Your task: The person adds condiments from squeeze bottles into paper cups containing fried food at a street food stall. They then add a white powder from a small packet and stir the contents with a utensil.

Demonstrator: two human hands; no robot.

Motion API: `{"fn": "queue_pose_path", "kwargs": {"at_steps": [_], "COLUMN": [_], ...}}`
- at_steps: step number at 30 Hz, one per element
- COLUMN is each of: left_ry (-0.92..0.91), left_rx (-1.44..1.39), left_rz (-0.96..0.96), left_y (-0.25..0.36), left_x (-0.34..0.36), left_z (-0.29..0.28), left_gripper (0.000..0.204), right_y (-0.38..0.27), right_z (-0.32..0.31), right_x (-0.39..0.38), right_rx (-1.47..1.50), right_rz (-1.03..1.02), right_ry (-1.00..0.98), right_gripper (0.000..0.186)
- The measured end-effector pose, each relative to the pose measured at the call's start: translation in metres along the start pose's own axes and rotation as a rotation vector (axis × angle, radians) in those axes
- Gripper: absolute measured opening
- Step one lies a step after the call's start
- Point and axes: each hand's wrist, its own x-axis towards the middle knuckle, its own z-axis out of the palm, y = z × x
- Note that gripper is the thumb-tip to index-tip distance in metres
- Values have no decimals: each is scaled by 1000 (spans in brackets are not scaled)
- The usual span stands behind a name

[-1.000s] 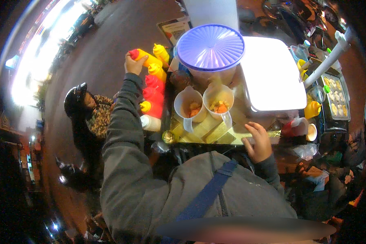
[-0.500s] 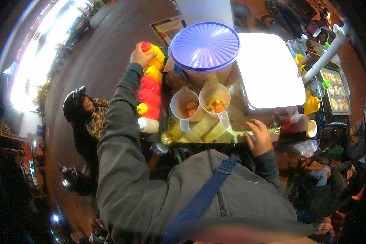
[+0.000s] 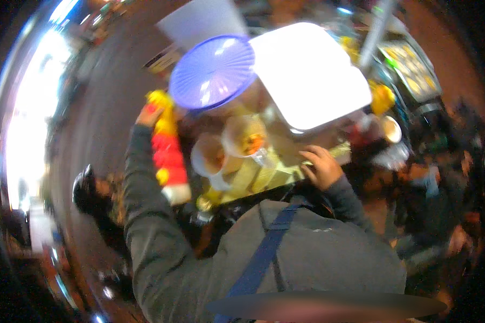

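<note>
At the far end of a row of squeeze bottles [image 3: 168, 151] on the left, my left hand [image 3: 148, 115] is closed around the red top of a yellow squeeze bottle [image 3: 159, 98]. The row runs toward me in yellow, red and white. My right hand [image 3: 324, 168] rests at the table's near edge, fingers apart, holding nothing. Between my hands stand two translucent jugs, a left jug [image 3: 200, 157] and a right jug [image 3: 232, 131], with orange and yellow chopped food [image 3: 251, 144] inside. The picture is smeared by motion.
Behind the jugs stands a tub with a ribbed purple lid [image 3: 213, 72]. A bright white rectangular lid or box [image 3: 312, 75] lies right of it. Further right are a pale pole [image 3: 376, 37], a tray of food pieces [image 3: 412, 67], a yellow bottle [image 3: 382, 98] and a cup [image 3: 391, 129].
The whole view has turned and shifted, so the table appears tilted and further left. My left hand stays on the same bottle, and my right hand stays near the table edge.
</note>
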Motion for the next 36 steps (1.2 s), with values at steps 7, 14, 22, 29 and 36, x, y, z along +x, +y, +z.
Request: {"fn": "queue_pose_path", "kwargs": {"at_steps": [7, 14, 22, 29, 36], "left_ry": [-42, -143, 112, 325, 587], "left_rx": [-38, 372, 656, 325, 71], "left_rz": [-321, -496, -230, -387, -349], "left_y": [-41, 21, 79, 88, 128], "left_x": [23, -39, -61, -71, -115], "left_z": [-31, -24, 13, -22, -83], "left_gripper": [45, 46, 38, 48, 55], "right_y": [6, 6, 29, 251, 418], "right_z": [-5, -26, -94, -239, -245], "right_x": [-11, -26, -32, -96, -128], "right_rx": [-10, 15, 82, 109, -408], "right_rz": [16, 129, 151, 689, 776], "right_ry": [73, 71, 672, 1304, 1050], "right_gripper": [35, 33, 15, 31, 34]}}
